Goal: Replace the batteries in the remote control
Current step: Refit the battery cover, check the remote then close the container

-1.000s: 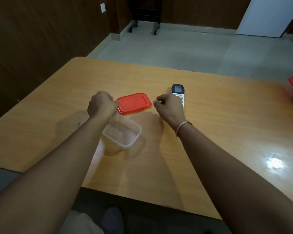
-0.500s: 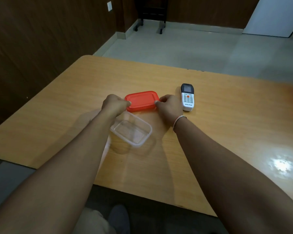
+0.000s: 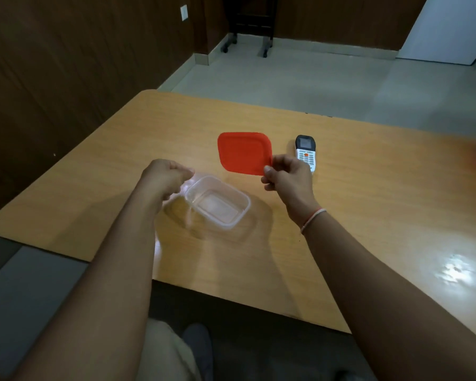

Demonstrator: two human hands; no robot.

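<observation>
The wooden table (image 3: 355,215) fills most of the view, its rounded far-left corner toward the dark panelled wall; both bare forearms reach over its near edge; the clear plastic container (image 3: 217,200) sits open and without contents toward the middle of the table, closer to the near edge than the other things, tilted diagonally to that edge; the red lid (image 3: 243,152) is held tilted up off the surface just beyond the container, toward the far edge; the left hand (image 3: 166,176) is curled closed at the container's left corner, touching its rim, though whether it truly grips the rim cannot be told; the right hand (image 3: 287,176) pinches the lid's near-right corner between thumb and fingers; the remote control (image 3: 306,151) lies face up, buttons showing, just beside the lid on its right, its lower end hidden behind the right hand
</observation>
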